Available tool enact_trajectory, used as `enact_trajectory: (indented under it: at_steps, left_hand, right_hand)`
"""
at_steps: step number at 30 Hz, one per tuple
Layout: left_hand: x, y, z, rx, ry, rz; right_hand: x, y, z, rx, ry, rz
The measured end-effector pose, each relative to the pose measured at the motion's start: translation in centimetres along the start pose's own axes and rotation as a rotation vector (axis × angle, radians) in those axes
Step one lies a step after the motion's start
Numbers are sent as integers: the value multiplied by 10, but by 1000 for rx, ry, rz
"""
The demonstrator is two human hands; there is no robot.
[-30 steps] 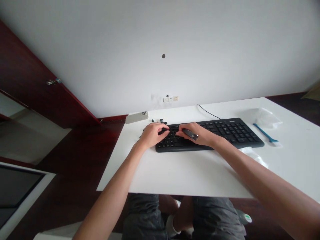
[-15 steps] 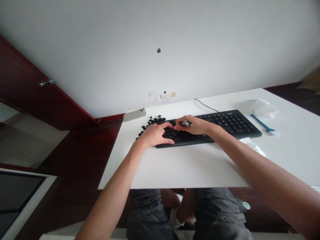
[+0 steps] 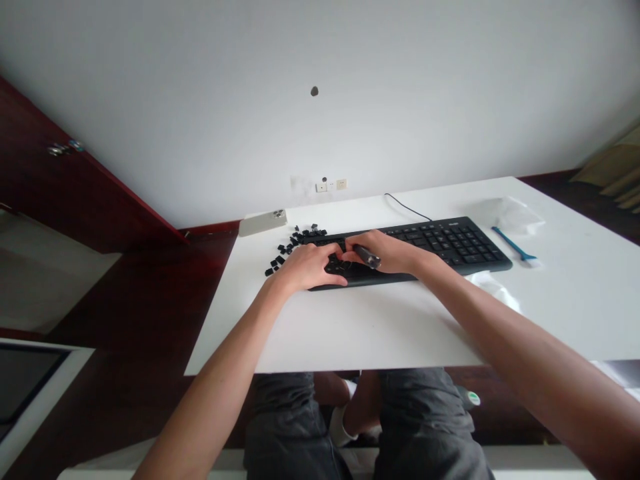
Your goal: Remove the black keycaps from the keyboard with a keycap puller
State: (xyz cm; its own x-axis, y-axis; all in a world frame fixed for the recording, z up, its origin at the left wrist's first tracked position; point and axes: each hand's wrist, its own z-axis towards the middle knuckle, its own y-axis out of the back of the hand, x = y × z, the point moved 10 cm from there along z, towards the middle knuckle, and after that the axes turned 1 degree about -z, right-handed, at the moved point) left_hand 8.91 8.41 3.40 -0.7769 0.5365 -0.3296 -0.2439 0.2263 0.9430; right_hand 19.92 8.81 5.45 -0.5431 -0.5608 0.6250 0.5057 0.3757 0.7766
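Observation:
A black keyboard (image 3: 463,243) lies on the white table (image 3: 320,333), and keys are gone from part of its left end. My left hand (image 3: 307,265) rests over that end with thumb and forefinger spread apart, the thumb along the front edge. Close beside its forefinger, my right hand (image 3: 383,250) is closed around a tool with a thick dark handle (image 3: 367,257). The tool's tip is hidden by my fingers, down at the keyboard. Loose black keycaps (image 3: 285,250) lie scattered beyond and left of my left hand.
A phone (image 3: 263,223) lies at the back left. Right of the keyboard are a blue brush (image 3: 515,245), a clear plastic bag (image 3: 520,215) and a crumpled white tissue (image 3: 495,290). The keyboard's cable (image 3: 407,208) runs toward the wall.
The view has shifted slightly. The dark handle in my right hand has tilted, its end now pointing more toward me. My left hand stays on the keyboard's left end.

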Motion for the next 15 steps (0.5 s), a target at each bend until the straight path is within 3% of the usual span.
enact_trajectory:
  at_steps: [10, 15]
  left_hand:
    - [1, -4, 2, 16, 0, -61]
    - [1, -4, 2, 10, -11, -89]
  right_hand:
    - [-6, 14, -5, -95, -22, -108]
    - [-9, 9, -4, -70, -40, -82]
